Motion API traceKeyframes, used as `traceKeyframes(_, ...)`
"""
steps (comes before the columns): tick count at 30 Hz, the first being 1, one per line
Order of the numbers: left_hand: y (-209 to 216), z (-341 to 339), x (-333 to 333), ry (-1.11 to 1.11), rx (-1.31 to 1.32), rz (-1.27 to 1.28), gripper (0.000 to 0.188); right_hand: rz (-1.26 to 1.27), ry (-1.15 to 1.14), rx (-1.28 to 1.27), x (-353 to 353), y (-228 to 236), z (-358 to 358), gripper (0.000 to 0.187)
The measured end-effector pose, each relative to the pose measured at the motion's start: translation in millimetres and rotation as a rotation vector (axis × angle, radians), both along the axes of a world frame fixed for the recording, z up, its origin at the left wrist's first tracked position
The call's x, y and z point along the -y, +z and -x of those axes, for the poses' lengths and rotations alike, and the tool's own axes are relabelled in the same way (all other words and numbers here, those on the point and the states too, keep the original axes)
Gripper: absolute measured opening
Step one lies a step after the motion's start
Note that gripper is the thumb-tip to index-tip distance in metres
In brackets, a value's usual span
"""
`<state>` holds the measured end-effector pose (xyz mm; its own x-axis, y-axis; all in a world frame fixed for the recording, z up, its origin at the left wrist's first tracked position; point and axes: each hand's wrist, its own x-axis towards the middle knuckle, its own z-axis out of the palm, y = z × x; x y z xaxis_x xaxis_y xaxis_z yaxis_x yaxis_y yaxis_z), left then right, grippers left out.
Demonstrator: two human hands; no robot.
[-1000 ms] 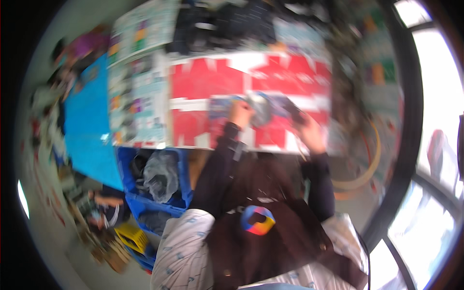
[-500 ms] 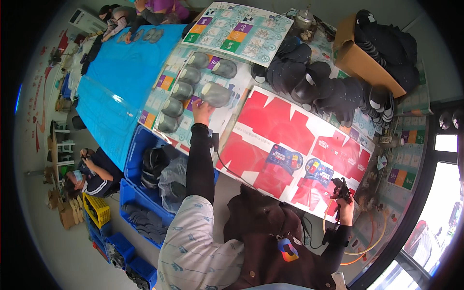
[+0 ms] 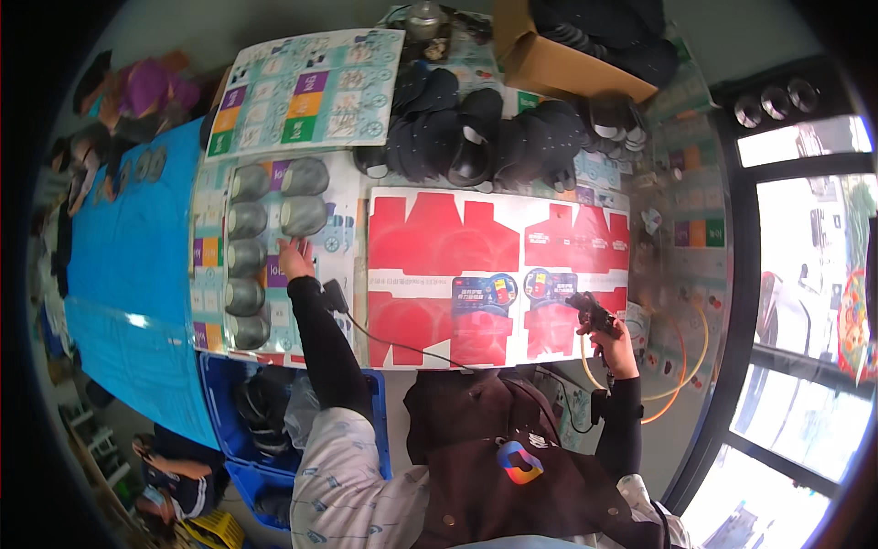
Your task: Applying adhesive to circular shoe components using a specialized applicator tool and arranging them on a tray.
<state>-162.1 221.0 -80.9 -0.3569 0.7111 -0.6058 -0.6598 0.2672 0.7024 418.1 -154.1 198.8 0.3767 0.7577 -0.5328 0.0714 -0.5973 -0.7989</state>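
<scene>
My left hand [image 3: 295, 260] is at the lower edge of a grey rounded shell-like pad [image 3: 303, 217], its fingers stretched out and seemingly not gripping. That pad lies on the patterned table sheet below another grey pad [image 3: 305, 177]. Just left of them runs a column of several more grey pads [image 3: 246, 258], each with a pale end. My right hand [image 3: 618, 346] is wrapped round a dark spray gun [image 3: 593, 315], held over the right part of the red-printed white board [image 3: 445, 285]. Its trigger and my fingertips are partly hidden.
Behind the board lie overlapping black pads [image 3: 530, 145] and a cardboard box [image 3: 572, 69] filled with black pieces. A blue-covered table [image 3: 137, 265] extends left, with people beyond it. Blue bins [image 3: 218, 403] stand below the left edge. Orange and yellow hoses [image 3: 681, 366] loop at right.
The view has turned, shifting the scene leftward. The grey pad held in my left hand now lies in the second column, and the fingers have loosened. My right hand still holds the spray gun.
</scene>
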Motion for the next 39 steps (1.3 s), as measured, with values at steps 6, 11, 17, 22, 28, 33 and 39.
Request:
traceKeyframes(6, 119, -262, -5, -0.433, -1.004, -0.497, 0.053, 0.046, -0.050, 0.016, 5, 20, 5, 0.049)
traceKeyframes(11, 157, -361, -32, -0.671, -1.664, -0.452, 0.035, -0.005, -0.097, -0.001, 22, 38, 6, 0.051)
traceKeyframes(17, 172, -350, -17, -0.372, -1.622, -0.562, 0.025, -0.039, -0.167, -0.036, 71, 38, -38, 0.042)
traceKeyframes(22, 200, -335, 79, -0.479, -0.993, -0.525, 0.030, -0.113, -0.047, 0.434, 108, -76, -107, 0.032)
traceKeyframes(28, 204, -413, 265, -0.916, 0.155, 0.033, 0.027, 0.114, 0.246, 1.101, 140, -177, -173, 0.037)
traceKeyframes(33, 146, -449, 359, -0.900, -0.906, -0.220, 0.032, -0.048, 0.190, 1.074, 111, -147, -142, 0.051)
traceKeyframes(39, 190, -528, 381, -0.849, -1.134, -0.246, 0.029, -0.158, -0.259, -0.346, 44, -144, -56, 0.038)
